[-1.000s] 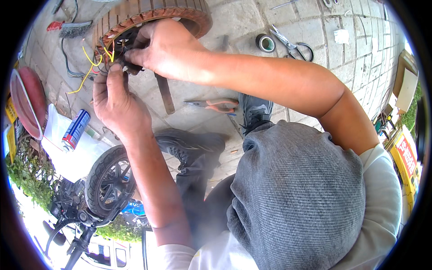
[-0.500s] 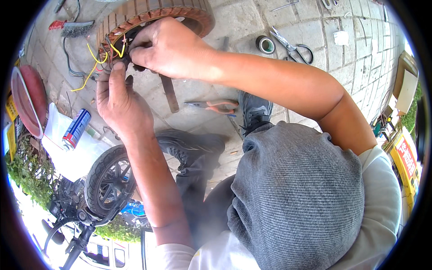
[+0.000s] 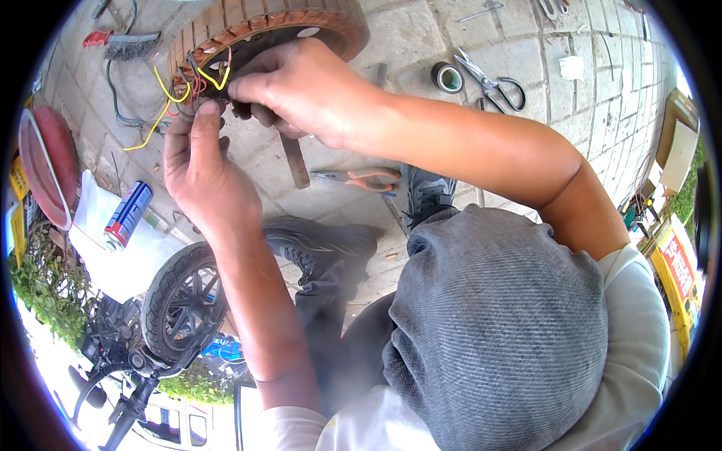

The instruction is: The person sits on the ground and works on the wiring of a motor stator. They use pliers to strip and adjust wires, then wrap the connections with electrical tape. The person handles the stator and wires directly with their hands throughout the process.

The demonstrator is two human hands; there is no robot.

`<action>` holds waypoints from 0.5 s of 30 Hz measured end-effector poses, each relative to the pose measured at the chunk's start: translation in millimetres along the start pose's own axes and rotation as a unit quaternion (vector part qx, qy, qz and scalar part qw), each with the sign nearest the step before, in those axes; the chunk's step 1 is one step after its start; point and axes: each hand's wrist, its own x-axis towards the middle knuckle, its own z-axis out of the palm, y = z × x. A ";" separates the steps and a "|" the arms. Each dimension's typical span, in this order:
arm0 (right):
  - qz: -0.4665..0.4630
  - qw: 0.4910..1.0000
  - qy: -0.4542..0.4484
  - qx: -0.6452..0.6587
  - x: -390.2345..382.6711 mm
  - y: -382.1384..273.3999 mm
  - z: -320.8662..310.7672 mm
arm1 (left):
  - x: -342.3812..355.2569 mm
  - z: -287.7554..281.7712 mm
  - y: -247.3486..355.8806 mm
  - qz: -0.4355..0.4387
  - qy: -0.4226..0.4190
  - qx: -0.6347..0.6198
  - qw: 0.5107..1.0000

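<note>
At the far left of centre lies a round motor part (image 3: 259, 24) with a rust-brown, slotted rim. Yellow wires (image 3: 174, 96) and some red and dark ones come out of its near side. My left hand (image 3: 209, 169) is just below them, thumb and fingers pinched on the wires. From the right, my right hand (image 3: 308, 86) reaches in, its thumb and forefinger closed on the dark wiring against the part. Both sets of fingertips are close together and partly cover what they grip. A flat metal bar (image 3: 294, 159) lies beneath my right hand.
Pliers (image 3: 365, 177), a tape roll (image 3: 447, 77) and scissors (image 3: 490, 81) lie on the paving. To the left are a wire brush (image 3: 129, 46), a spray can (image 3: 128, 214) on white plastic and a red basin (image 3: 51, 167). A spoked wheel (image 3: 183, 301) stands near my left forearm.
The motor part and its wires have shifted slightly to the right. My right hand has moved right and a little nearer, while my left hand stays almost in place, still pinched.
</note>
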 end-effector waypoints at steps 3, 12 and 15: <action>-0.199 0.953 0.023 -0.229 1.6 12.1 -8.7 | -3.1 2.7 -6.8 0.026 -0.015 -0.007 1.000; -0.303 0.840 0.008 -0.450 7.3 10.6 -18.1 | -3.6 2.1 -43.4 0.056 -0.036 -0.054 0.996; -0.290 0.825 -0.003 -0.485 7.9 7.6 -17.2 | -2.2 0.2 -45.8 0.064 -0.033 -0.052 0.996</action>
